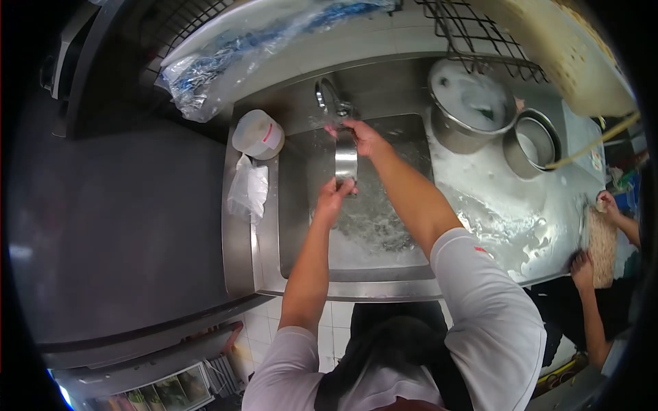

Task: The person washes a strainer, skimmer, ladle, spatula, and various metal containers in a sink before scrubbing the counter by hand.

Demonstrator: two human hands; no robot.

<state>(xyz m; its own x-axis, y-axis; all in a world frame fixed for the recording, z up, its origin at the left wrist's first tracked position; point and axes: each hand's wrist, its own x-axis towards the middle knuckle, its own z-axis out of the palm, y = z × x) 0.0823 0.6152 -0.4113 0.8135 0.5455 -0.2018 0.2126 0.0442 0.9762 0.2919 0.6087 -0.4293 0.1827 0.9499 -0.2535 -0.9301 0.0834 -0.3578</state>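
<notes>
Over the sink (288, 226), both my hands grip a shiny round metal tin (347, 157), seen from its curved side. My left hand (336, 196) is closed on its near end. At the far end, just below the faucet (332, 99), my right hand (363, 139) is closed on the tin too. Water splashes around my right fingers, which partly hide the tin's far edge. Below the tin, the water in the sink is churned and foamy. Whether the tin has a bottom cannot be seen.
On the right counter (473, 179) stand a large pot (456, 133) of suds and nested round tins (526, 147). A plastic tub (258, 135) and a plastic bag (248, 188) sit at the sink's left edge. At far right, another person's hands (582, 268) hold a brownish board (601, 246).
</notes>
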